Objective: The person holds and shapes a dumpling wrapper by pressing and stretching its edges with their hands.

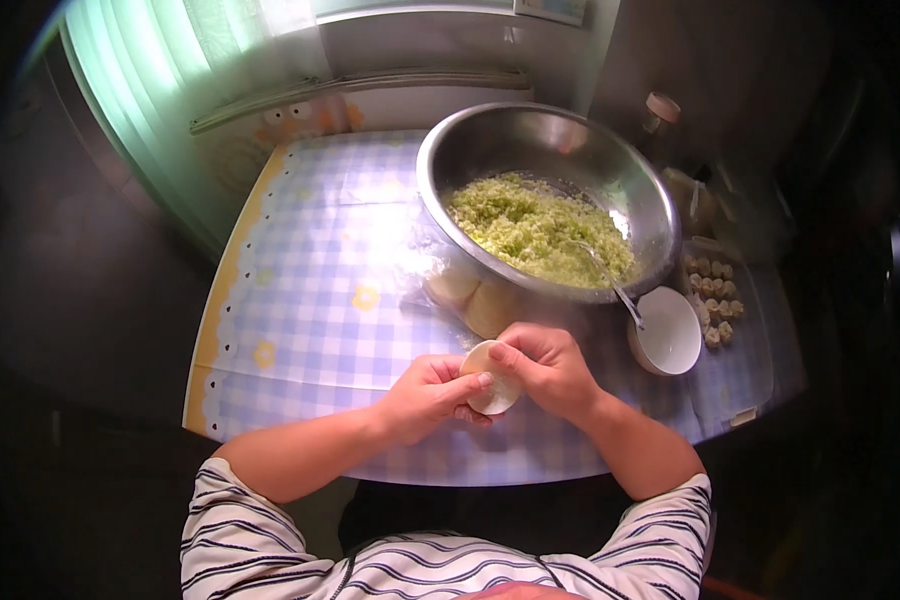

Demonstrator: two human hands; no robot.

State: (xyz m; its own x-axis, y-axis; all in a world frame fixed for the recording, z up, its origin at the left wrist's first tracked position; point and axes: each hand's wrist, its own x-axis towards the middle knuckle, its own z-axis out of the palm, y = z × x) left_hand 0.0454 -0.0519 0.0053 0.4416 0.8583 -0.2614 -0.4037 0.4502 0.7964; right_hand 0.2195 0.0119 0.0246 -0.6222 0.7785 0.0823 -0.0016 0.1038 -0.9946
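Between my two hands is a round, pale dumpling wrapper (491,388), held above the near part of the table. My left hand (432,398) pinches its left side, thumb on top. On its upper right edge, my right hand (547,368) grips it with thumb and bent fingers. Just beyond my hands lie more round wrappers (485,306) in a clear plastic bag. A large metal bowl (433,196) behind them holds chopped pale-green filling (540,225). A metal spoon (618,288) rests in the filling, its handle leaning over the rim.
Right of the metal bowl stands a white bowl (667,335). Further right, several shaped dumplings (715,290) sit in rows on a tray. A jar with a pink lid (662,108) is at the back right. A checked cloth (310,260) covers the table.
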